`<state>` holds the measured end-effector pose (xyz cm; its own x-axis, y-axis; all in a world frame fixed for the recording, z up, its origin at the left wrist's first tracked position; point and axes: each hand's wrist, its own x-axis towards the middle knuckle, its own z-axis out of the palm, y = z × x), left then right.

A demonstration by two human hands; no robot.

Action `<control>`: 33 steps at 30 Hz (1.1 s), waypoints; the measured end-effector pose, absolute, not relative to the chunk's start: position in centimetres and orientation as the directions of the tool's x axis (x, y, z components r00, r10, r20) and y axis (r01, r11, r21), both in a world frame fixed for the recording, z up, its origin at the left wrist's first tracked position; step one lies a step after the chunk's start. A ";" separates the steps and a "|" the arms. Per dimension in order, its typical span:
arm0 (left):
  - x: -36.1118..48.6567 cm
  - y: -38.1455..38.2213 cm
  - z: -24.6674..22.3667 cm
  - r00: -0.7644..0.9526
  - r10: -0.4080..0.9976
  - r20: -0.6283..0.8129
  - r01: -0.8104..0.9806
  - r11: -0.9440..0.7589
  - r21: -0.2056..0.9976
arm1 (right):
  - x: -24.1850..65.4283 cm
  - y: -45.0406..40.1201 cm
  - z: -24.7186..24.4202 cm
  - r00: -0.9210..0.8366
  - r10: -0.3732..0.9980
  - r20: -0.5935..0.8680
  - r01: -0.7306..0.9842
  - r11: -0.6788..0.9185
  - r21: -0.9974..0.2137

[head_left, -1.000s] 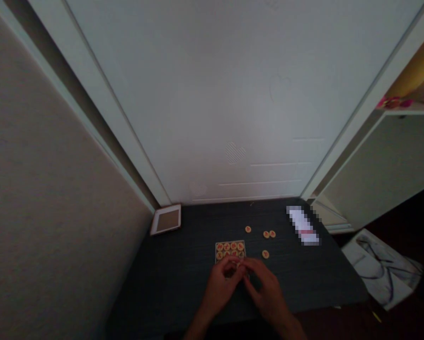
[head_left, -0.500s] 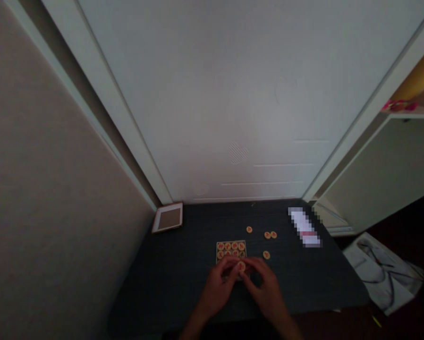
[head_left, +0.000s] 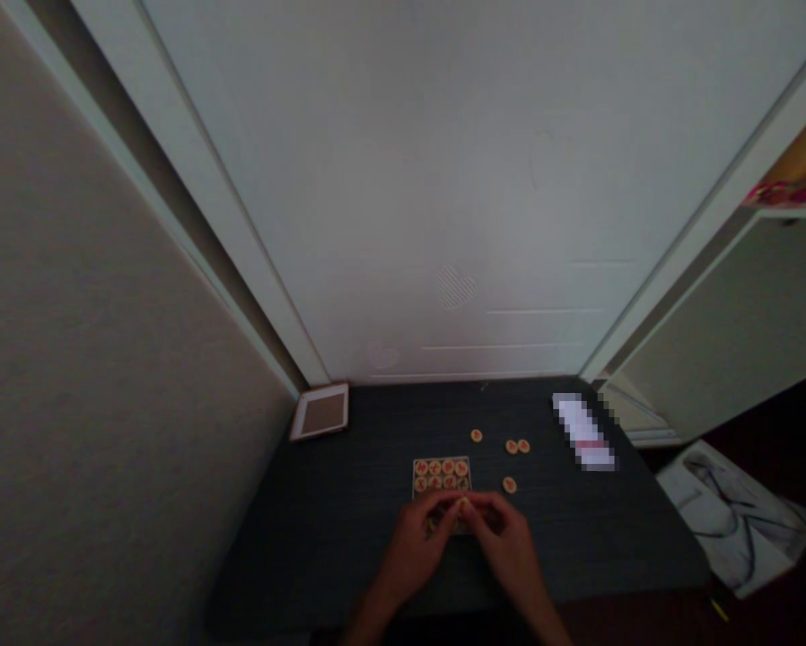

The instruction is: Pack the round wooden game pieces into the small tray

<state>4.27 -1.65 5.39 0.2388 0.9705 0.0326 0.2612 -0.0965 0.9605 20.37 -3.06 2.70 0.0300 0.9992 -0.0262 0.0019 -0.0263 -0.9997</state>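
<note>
A xiangqi piece point(head_left: 465, 507), round and pale wooden, is pinched between my two hands, largely covered by the thumbs. My left hand point(head_left: 422, 529) and my right hand point(head_left: 503, 529) meet at the fingertips, both closed on this piece. Beneath and behind them lies a shallow box point(head_left: 414, 478) holding rows of round pieces with red characters. The hands hide the near part of the box. To its right, a single piece point(head_left: 509, 484) lies on the dark table. Farther back are a touching pair of pieces point(head_left: 517, 446) and one more piece point(head_left: 477, 436).
A white-framed tablet-like object point(head_left: 320, 413) rests at the table's back left corner. At the back right is a blurred-out white item point(head_left: 583, 432). The dark table point(head_left: 349, 511) meets a white panel point(head_left: 409, 224) behind. A white box point(head_left: 732, 520) sits on the floor at right.
My thumbs have closed over the xiangqi piece, whose red face showed before and is now mostly hidden. The hands stay over the box. The view has shifted slightly.
</note>
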 end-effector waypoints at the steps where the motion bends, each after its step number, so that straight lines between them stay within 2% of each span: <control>1: 4.3 -1.7 5.3 0.237 0.971 0.034 0.263 -0.098 0.960 | 20.3 -3.1 2.7 0.035 0.999 -0.025 0.004 -0.025 -1.000; 10: 3.1 -1.0 4.8 0.230 0.973 -0.035 0.197 -0.012 0.980 | 19.9 -3.0 2.4 -0.058 0.998 -0.021 0.077 -0.016 -0.997; 16: 1.4 -0.4 4.0 0.130 0.981 -0.143 0.049 0.138 0.989 | 20.8 -2.9 1.8 0.013 0.998 -0.054 0.124 -0.055 -0.991; 20: 1.3 -0.3 3.8 0.136 0.970 -0.202 -0.015 0.205 0.979 | 21.2 -2.8 2.1 0.036 0.996 -0.087 0.140 -0.091 -0.986; 27: 2.3 -1.0 5.0 0.214 0.959 -0.186 0.016 0.187 0.982 | 20.4 -2.8 3.0 -0.021 0.999 -0.050 0.144 -0.046 -0.988; 30: 2.8 -1.5 5.5 0.303 0.942 -0.147 0.035 0.143 0.989 | 20.2 -2.9 2.9 -0.026 0.998 -0.058 0.150 -0.053 -0.987; 33: 3.1 -1.8 5.5 0.320 0.937 -0.139 0.060 0.126 0.990 | 20.5 -3.0 2.6 -0.024 0.996 -0.082 0.153 -0.077 -0.985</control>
<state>3.06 -1.81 5.50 0.3205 0.9370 -0.1389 0.0599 0.1262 0.9902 20.52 -3.04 2.59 -0.0235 0.9964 -0.0819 0.1528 -0.0774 -0.9852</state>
